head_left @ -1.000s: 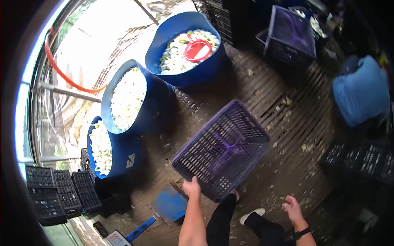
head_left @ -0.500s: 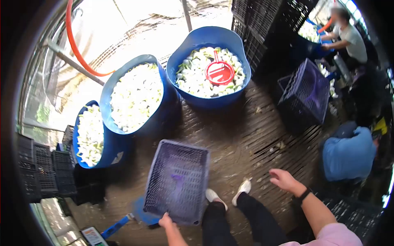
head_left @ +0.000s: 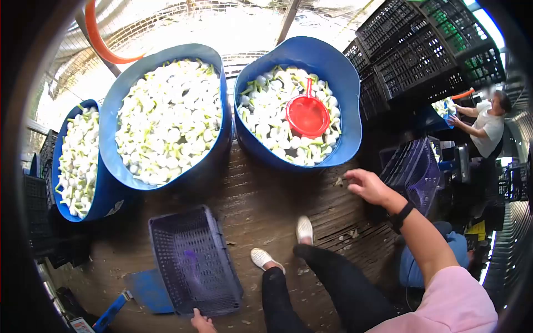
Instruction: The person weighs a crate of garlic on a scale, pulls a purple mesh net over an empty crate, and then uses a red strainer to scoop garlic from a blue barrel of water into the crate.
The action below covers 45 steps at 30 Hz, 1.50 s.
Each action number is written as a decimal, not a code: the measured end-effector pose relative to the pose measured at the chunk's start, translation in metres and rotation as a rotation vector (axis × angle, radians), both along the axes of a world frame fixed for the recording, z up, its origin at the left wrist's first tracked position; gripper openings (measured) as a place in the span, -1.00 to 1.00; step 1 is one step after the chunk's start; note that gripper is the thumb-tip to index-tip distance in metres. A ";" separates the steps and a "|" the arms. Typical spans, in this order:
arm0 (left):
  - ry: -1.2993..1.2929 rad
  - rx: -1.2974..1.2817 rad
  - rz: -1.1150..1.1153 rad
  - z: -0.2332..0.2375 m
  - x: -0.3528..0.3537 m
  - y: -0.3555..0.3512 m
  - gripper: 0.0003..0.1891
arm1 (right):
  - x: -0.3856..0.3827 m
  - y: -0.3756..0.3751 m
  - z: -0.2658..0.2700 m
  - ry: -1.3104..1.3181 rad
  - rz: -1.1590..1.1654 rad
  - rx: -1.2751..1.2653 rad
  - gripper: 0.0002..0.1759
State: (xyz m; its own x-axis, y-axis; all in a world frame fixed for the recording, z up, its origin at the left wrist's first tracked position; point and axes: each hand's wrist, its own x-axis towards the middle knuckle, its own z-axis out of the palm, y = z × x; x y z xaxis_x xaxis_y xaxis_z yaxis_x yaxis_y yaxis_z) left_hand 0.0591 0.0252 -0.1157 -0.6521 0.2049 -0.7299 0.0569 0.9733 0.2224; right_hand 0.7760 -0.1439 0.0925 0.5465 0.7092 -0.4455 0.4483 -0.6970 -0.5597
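Observation:
My left hand holds the lower rim of a dark purple-grey perforated crate, which looks empty and is tilted above the floor. My right hand is held out over the floor below the right-hand blue tub, its fingers loosely apart and nothing in them. In that tub, white bulbs with green stems lie in water, with a red scoop on top. The middle blue tub is full of the same bulbs, and so is the smaller blue tub at the left.
Black crates are stacked at the upper right, with a purple crate below them. One person works at another tub; a second in blue is low at the right. A blue-handled tool lies at the lower left.
The tubs appear closer and larger. The crate in my left hand has shifted left and turned. My right hand has moved up toward the right tub, and my feet have changed position.

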 end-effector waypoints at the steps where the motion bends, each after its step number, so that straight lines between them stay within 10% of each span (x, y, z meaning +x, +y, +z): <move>1: 0.092 -0.033 -0.028 -0.002 0.009 0.010 -0.58 | 0.018 0.021 -0.004 -0.015 0.007 -0.015 -0.58; 5: 0.328 0.662 -0.475 0.080 0.142 0.080 -0.51 | 0.097 0.099 -0.042 -0.265 0.193 -0.109 -0.49; 11: 0.011 1.193 -1.053 0.131 0.400 0.200 -0.63 | 0.221 0.187 -0.158 -0.451 0.317 -0.255 -0.34; 19: 0.361 0.593 -1.206 0.047 0.510 0.247 -0.81 | 0.325 0.258 -0.253 -0.574 0.471 -0.559 -0.28; 25: 0.108 0.415 -1.108 0.035 0.496 0.286 -0.79 | 0.346 0.242 -0.299 -0.771 0.670 -0.634 -0.38; 30: 0.205 0.505 -1.121 0.031 0.499 0.282 -0.79 | 0.346 0.256 -0.236 -0.502 0.828 -0.905 -0.57; 33: 0.419 0.318 -1.259 0.048 0.513 0.283 -0.72 | 0.364 0.199 -0.241 0.204 0.437 -1.117 -0.50; 37: 0.514 0.195 -1.241 0.066 0.528 0.286 -0.75 | 0.310 0.139 -0.215 0.409 0.021 -0.919 -0.58; 45: 0.411 0.273 -1.240 0.069 0.517 0.285 -0.80 | 0.217 0.168 -0.073 -0.714 0.216 -0.176 -0.37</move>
State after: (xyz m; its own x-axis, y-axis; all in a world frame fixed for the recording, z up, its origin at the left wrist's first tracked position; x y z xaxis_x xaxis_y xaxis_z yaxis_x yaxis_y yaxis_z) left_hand 0.5761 0.3101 -0.0471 -0.0906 0.9258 -0.3670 0.9756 0.1565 0.1540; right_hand 0.9934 0.0237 0.0192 0.6014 0.7842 -0.1527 0.7959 -0.6048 0.0285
